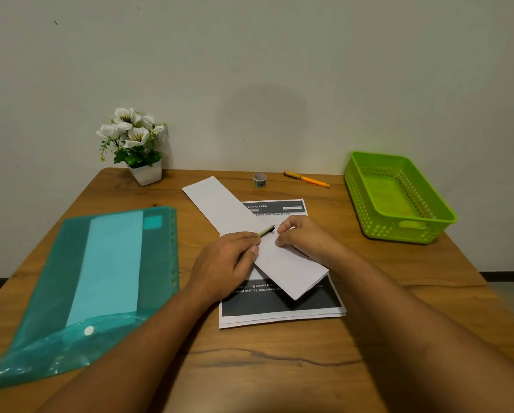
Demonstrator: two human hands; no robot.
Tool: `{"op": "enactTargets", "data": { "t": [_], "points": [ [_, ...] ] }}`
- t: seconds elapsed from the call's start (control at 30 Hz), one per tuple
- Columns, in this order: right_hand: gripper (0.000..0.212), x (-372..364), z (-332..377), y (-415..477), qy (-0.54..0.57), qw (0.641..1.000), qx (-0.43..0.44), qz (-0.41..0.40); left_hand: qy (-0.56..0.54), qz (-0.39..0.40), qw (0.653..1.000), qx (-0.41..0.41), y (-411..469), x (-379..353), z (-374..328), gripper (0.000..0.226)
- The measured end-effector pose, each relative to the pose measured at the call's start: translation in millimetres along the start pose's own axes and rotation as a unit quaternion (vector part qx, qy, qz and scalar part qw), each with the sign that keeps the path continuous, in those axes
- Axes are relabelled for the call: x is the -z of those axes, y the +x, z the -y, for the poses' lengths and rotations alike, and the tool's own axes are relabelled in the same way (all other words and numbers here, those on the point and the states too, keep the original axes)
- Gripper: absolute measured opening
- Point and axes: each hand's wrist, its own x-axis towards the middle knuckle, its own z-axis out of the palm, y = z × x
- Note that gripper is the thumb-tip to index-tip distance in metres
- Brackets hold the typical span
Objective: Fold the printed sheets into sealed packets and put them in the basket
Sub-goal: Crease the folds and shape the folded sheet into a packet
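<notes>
A folded white sheet (234,216) lies as a long strip, slanted across a stack of printed sheets (282,305) in the middle of the table. My left hand (223,263) rests on the folded sheet's near-left edge and pinches a short greenish tape strip (264,231) above the sheet. My right hand (303,236) sits on the folded sheet with its fingers curled, thumb and forefinger closed at the strip's dark far end. The green basket (446,217) stands at the right with nothing in it.
A small tape roll (259,180) and an orange pen (307,179) lie at the back of the wooden table (279,368). A teal plastic folder (85,281) covers the left side. A white pot of flowers (146,173) stands at the back left against the wall.
</notes>
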Motion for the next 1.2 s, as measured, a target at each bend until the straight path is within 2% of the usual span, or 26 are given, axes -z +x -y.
{"op": "enactTargets", "data": {
  "t": [0.17, 0.33, 0.43, 0.67, 0.8, 0.9, 1.07, 1.2],
  "points": [
    [0.022, -4.6, -4.1, 6.3, 0.021, 0.999, -0.024, 0.008, 0.016, 0.011, 1.0, 0.007, 0.2, -1.1, 0.2, 0.031],
    [0.033, 20.5, -12.0, -0.3, -0.074, 0.993, -0.051, 0.075, 0.021, 0.024, 0.999, 0.019, 3.1, -2.8, 2.0, 0.034],
    [0.037, 30.2, -19.8, -2.5, -0.059, 0.99, -0.071, 0.103, 0.018, 0.028, 0.999, 0.02, 3.7, -3.5, 3.0, 0.041],
    [0.036, 6.8, -9.7, 11.0, -0.001, 0.999, -0.034, 0.007, 0.013, 0.031, 0.999, 0.002, 0.6, -0.2, 0.1, 0.047],
    [0.041, -8.5, -3.7, 19.0, 0.015, 1.0, -0.014, -0.012, 0.008, 0.031, 0.999, 0.001, -0.4, 0.4, -1.5, 0.047],
    [0.041, -6.8, -5.6, 16.6, 0.005, 1.0, -0.017, 0.01, 0.012, 0.027, 1.0, -0.002, -0.4, -2.0, 1.3, 0.039],
    [0.041, 15.9, -15.3, -0.3, 0.009, 0.993, -0.059, 0.099, 0.027, 0.025, 0.999, -0.006, 1.6, -5.6, 6.6, 0.035],
    [0.039, 18.8, -14.5, -3.2, 0.012, 0.994, -0.054, 0.096, 0.026, 0.023, 0.999, -0.013, 0.8, -4.7, 6.5, 0.036]
  ]
}}
